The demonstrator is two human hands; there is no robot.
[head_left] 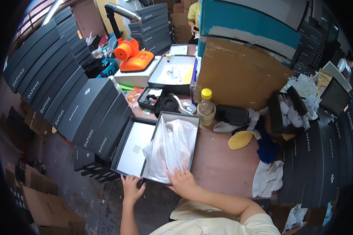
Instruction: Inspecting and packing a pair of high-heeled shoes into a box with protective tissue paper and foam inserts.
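Even, soft indoor light, brightest up top; faint shadows on the table [219, 160]. Fisheye bends edges, black vignette rims everything, detail slightly soft.

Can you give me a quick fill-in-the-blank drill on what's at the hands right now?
1. The right hand rests on the near edge of an open dark box filled with ____ wrapping.
2. The left hand touches the box ____ lying open side up beside it.
3. The bottle beyond the box has a ____ cap.

Missing words: white; lid; yellow
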